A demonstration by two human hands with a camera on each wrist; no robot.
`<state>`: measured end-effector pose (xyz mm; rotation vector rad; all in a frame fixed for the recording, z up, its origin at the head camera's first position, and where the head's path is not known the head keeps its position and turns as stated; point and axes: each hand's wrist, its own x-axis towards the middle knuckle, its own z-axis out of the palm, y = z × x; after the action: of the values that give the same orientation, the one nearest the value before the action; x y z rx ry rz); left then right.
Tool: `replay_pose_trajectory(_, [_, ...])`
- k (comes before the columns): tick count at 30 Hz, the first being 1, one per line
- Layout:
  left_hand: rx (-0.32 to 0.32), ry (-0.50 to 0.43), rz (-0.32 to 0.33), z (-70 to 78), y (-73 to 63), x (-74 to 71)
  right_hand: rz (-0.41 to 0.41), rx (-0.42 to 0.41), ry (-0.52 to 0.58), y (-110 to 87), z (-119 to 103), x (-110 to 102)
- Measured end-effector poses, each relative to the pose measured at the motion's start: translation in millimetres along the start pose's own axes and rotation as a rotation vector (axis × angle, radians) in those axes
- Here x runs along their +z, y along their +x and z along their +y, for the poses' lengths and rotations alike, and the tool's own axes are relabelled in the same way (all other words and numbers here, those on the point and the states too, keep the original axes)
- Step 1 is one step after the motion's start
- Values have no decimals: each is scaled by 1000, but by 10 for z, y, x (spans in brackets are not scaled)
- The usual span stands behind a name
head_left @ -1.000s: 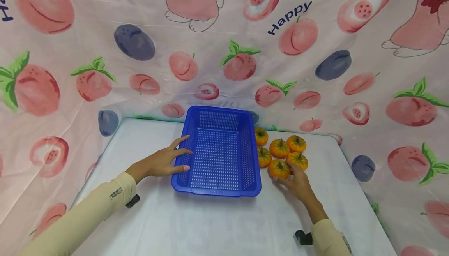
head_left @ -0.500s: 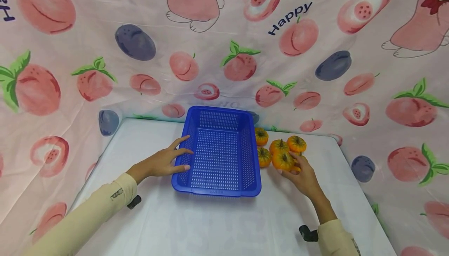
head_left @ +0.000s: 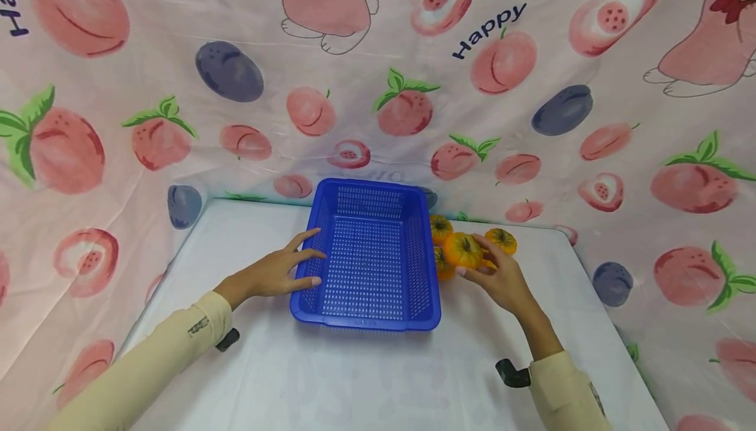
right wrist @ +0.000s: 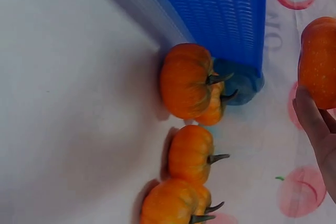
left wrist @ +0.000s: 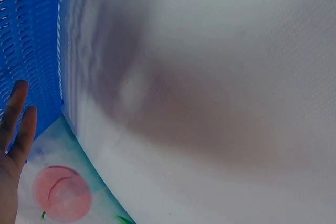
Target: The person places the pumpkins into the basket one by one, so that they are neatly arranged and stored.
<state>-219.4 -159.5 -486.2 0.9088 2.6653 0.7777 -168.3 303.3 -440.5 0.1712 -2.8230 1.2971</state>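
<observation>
A blue perforated plastic basket stands on the table in the head view, with nothing inside. Over its left rim lies my left hand, fingers spread and fairly straight; two of its fingers show against the basket wall in the left wrist view. My right hand pinches a small orange pumpkin between thumb and fingers, just right of the basket. In the right wrist view the held pumpkin is up off the table, apart from several other pumpkins standing by the basket's side.
A white cloth covers the table. Behind it and at both sides hangs a pink fruit-print curtain. One pumpkin stands at the back right of the group, another close against the basket.
My right hand has lifted the nearest pumpkin from the group and carried it up and left toward the basket's right rim. The left hand and the basket have stayed in place.
</observation>
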Motion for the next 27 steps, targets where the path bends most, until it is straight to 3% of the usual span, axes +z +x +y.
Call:
replay_pose_trajectory(6, [-1,-6,-1,25,-10,1,-68,-27,30,83,-117,-20])
replay_pose_trajectory(16, [11,-1,4,12,-23,-9,-188,-14,-48,264,-325,42])
replay_pose_trajectory(23, [15,-3,2,-5,-20,2,-236,0,45,451,-450,98])
replay_pose_trajectory(27, [19,-2,6,-17,-5,6,-256,46,41,552,-531,122])
